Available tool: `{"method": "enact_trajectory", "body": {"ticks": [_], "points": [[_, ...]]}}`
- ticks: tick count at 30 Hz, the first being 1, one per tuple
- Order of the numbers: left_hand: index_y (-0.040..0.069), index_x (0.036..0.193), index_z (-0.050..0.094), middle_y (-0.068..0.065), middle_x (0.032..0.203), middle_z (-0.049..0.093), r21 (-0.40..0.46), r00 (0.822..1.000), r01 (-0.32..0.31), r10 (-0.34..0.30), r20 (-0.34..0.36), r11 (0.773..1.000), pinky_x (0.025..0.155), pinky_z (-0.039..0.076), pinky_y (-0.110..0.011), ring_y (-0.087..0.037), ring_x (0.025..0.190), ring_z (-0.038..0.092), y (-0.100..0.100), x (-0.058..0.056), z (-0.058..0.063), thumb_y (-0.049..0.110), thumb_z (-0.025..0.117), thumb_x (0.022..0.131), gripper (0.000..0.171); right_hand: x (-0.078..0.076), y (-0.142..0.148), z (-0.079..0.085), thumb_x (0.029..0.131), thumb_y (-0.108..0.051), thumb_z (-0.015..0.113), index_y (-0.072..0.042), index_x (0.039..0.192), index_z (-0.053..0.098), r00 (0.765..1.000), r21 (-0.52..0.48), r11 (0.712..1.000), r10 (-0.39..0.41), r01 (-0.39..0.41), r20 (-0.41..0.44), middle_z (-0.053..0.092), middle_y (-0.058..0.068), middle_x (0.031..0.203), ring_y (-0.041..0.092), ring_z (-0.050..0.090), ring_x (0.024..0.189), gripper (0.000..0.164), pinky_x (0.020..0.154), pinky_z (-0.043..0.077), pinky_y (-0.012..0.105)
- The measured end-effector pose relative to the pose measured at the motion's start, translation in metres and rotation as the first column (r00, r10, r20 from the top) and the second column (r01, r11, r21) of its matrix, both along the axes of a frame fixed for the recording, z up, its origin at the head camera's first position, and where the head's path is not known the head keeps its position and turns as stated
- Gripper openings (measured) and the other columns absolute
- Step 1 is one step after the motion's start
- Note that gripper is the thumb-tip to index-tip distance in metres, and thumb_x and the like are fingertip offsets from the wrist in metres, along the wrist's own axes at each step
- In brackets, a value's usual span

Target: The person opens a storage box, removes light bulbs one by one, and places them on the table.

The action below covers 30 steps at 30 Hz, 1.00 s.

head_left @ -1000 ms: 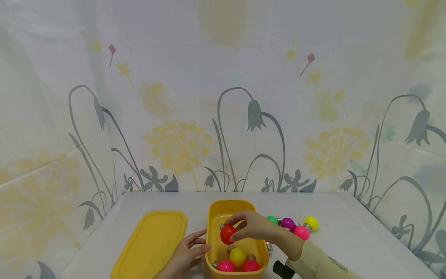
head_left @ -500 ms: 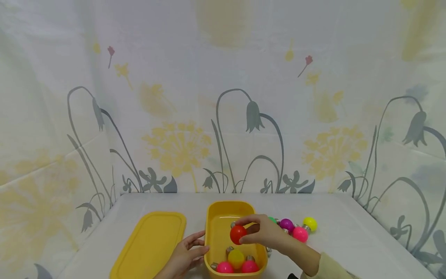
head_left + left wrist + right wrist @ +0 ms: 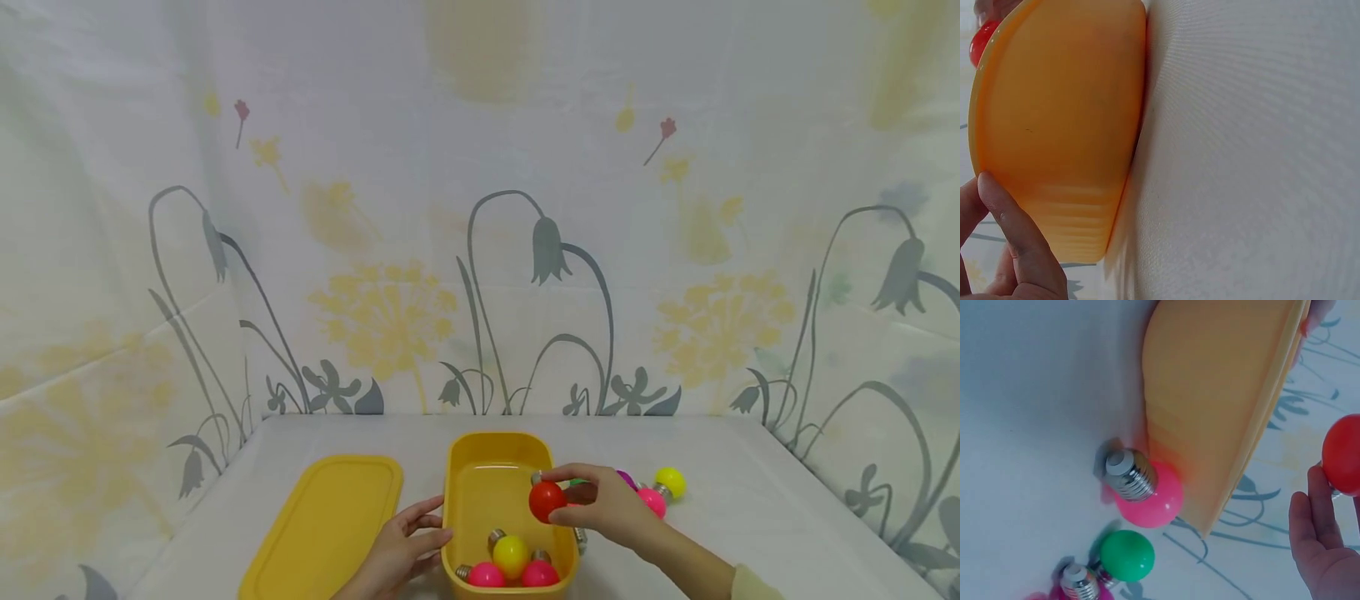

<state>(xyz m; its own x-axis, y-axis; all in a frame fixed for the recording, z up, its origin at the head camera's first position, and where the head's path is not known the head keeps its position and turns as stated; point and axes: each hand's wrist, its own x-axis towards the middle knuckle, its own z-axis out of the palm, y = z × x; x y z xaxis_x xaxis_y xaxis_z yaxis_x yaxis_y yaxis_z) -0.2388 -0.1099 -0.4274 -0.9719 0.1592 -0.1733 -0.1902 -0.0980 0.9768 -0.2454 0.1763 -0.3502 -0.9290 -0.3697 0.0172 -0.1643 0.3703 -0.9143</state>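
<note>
My right hand (image 3: 611, 504) pinches a red light bulb (image 3: 546, 502) between thumb and fingers, over the right rim of a yellow plastic box (image 3: 480, 487). The bulb's metal screw base points up and away. At the box's left side, my left hand (image 3: 401, 546) holds the rim; its thumb (image 3: 1007, 209) lies on the edge in the left wrist view. Inside the box, at the near end, lie a yellow bulb (image 3: 512, 557) and two pink bulbs, one left (image 3: 486, 574) and one right (image 3: 540, 572).
A flat yellow lid (image 3: 322, 533) lies left of the box. On the white table to the right are several more bulbs: a yellow one (image 3: 670, 481), a green one (image 3: 1127, 556), and a pink one (image 3: 1154, 503) close against the box wall. A flower-patterned cloth (image 3: 517, 333) stands behind.
The right hand has moved right with the red bulb, from over the middle of the box to its right rim. The left hand stays at the box's left rim.
</note>
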Motion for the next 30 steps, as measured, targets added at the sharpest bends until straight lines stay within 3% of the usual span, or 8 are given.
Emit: {"method": "enact_trajectory", "body": {"ticks": [9,20,30], "points": [[-0.003,0.136,0.042,-0.009,0.100,0.053,-0.014,1.000,0.005,-0.005,0.001,1.000,0.071,0.054,-0.028,-0.014,0.077,0.056,0.000,-0.002,0.000,0.015,0.071,0.084,0.062,-0.004,0.022,-0.009,0.079,-0.017,0.075,0.002,0.118,0.059,0.999,-0.024,1.000,0.006,-0.007,-0.033,0.063,0.014,0.104,0.026,0.062,0.089,0.047,0.075,0.054,0.038],[-0.003,0.137,0.041,-0.009,0.099,0.053,-0.010,1.000,0.001,-0.001,0.012,1.000,0.071,0.054,-0.028,-0.015,0.076,0.056,0.000,-0.002,0.000,0.014,0.070,0.084,0.063,-0.008,0.041,-0.026,0.075,-0.019,0.079,-0.001,0.116,0.062,0.986,0.105,0.983,-0.145,0.153,-0.079,0.062,0.012,0.103,0.023,0.061,0.085,0.048,0.072,0.055,0.038],[-0.003,0.136,0.042,-0.009,0.099,0.053,-0.013,1.000,-0.003,0.003,0.006,1.000,0.070,0.054,-0.028,-0.014,0.076,0.056,0.000,-0.002,-0.001,0.015,0.070,0.084,0.063,-0.016,0.049,-0.041,0.071,-0.016,0.081,0.000,0.114,0.063,0.973,0.121,0.965,-0.229,0.231,-0.028,0.062,0.013,0.105,0.025,0.062,0.087,0.049,0.072,0.055,0.038]]}}
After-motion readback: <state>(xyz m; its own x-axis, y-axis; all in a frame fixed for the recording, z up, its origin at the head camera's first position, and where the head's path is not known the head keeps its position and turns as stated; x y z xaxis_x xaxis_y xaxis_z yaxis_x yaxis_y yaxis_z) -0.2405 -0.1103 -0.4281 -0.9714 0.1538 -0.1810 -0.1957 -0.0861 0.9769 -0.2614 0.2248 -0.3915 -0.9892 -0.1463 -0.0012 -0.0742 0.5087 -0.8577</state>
